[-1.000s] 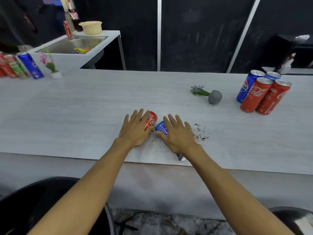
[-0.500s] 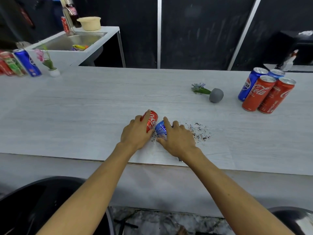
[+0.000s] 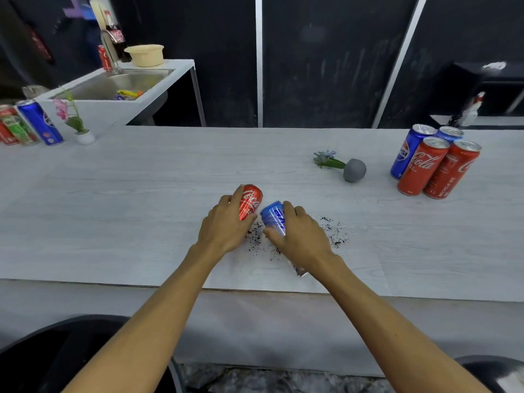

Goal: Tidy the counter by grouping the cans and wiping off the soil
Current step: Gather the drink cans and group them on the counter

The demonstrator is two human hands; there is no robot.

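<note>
1. Red aluminium cola can: your left hand grips it at the left edge of the scattered dark soil, with the fingers curled round its body.
2. The blue aluminium soda can lies just beside it, over the soil. Your right hand wraps it the same way.
3. A second ago both hands lay on these cans with fingers spread. Now they have closed, and the cans' far ends look tipped up off the pale wood-grain counter.
4. That suggests the pick-up is under way. Grouping probably means carrying both to the four upright red and blue cans, well to the right of the soil.
5. The soil is not yet wiped, and lifting the cans should bare it.
</note>
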